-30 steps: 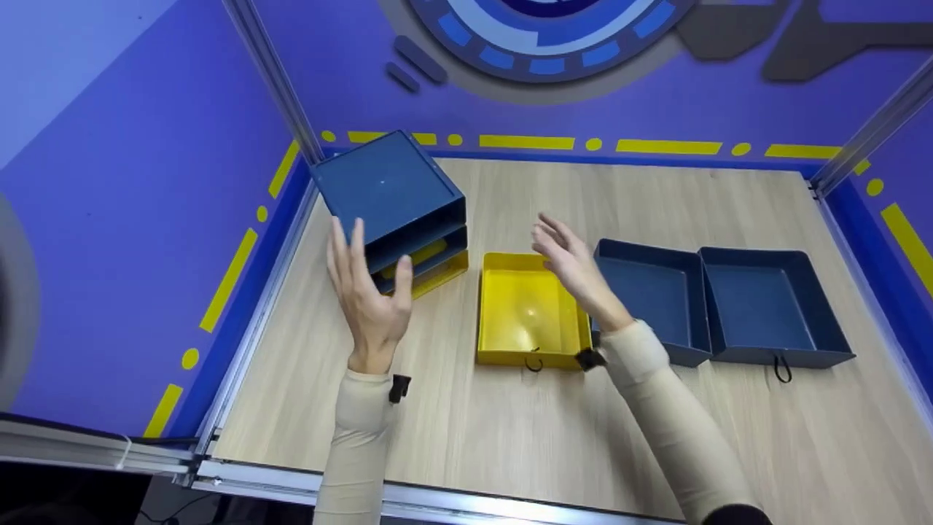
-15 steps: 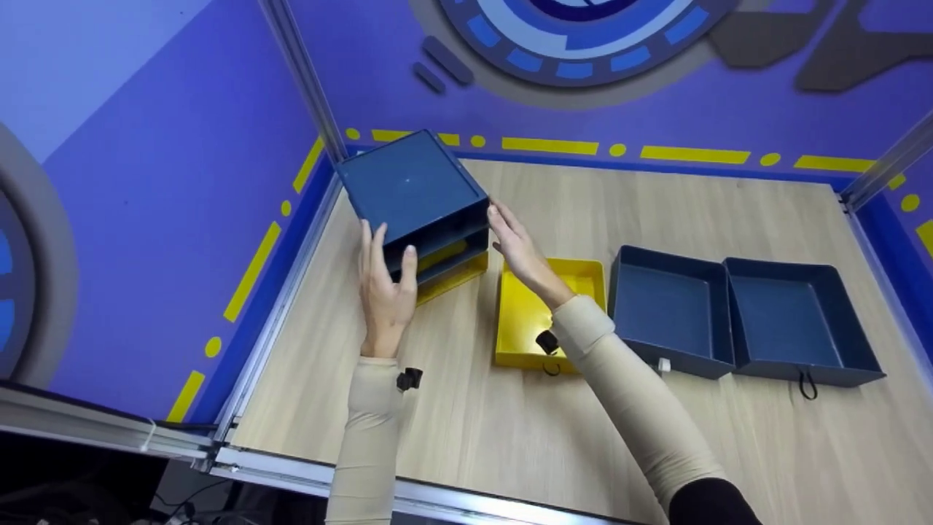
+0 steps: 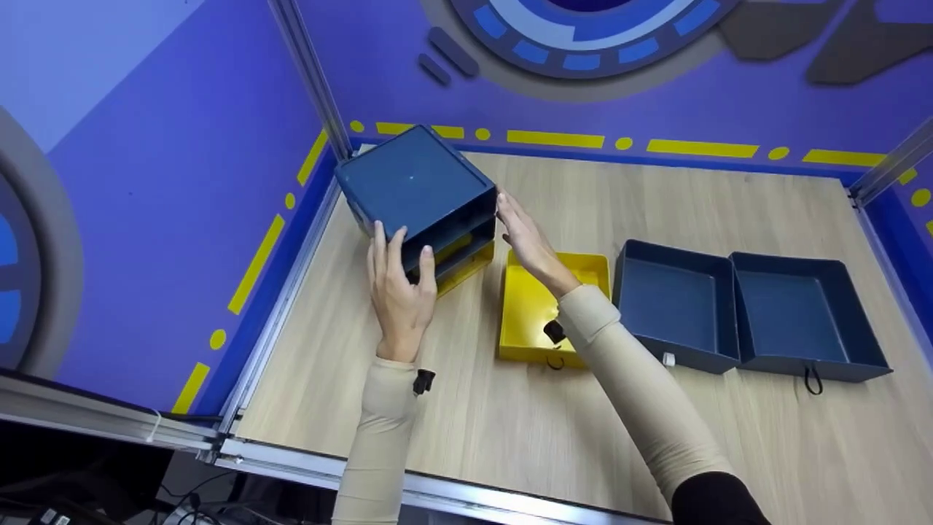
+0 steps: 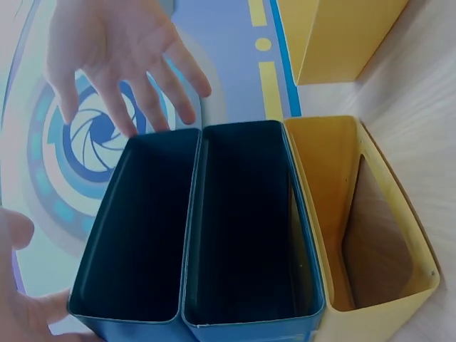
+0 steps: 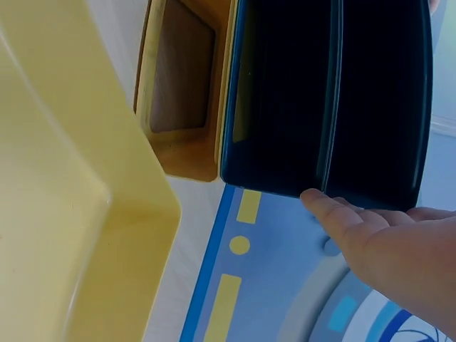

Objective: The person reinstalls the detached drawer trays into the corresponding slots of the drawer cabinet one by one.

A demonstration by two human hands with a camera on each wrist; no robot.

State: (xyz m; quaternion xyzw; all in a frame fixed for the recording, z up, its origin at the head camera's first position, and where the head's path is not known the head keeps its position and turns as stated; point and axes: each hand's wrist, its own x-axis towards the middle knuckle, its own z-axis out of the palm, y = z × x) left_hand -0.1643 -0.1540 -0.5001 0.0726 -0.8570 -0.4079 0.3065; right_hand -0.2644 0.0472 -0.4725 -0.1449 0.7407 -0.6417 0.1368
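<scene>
A stack of drawer housings stands at the back left, with two dark blue housings (image 3: pixel 415 182) above a yellow housing (image 3: pixel 466 271). Their fronts are open, and both blue interiors look dark in the left wrist view. My left hand (image 3: pixel 403 299) is at the stack's near left corner, fingers along the left side and thumb extended in front of the openings. Against the right side lies my right hand (image 3: pixel 532 244), fingers fairly straight. In the right wrist view, its thumb tip (image 5: pixel 312 196) is at the edge where the blue housings meet.
A yellow drawer (image 3: pixel 521 346) lies just right of the stack, below my right forearm. Farther right, two dark blue drawers (image 3: pixel 674 299) (image 3: pixel 794 306) sit side by side, open sides up. Purple walls enclose the table (image 3: pixel 466 430) at back and sides; a metal rail edges its front.
My right hand has moved left from above the yellow drawer to the stack's right side. The stack has turned slightly counterclockwise. The head view has shifted a little.
</scene>
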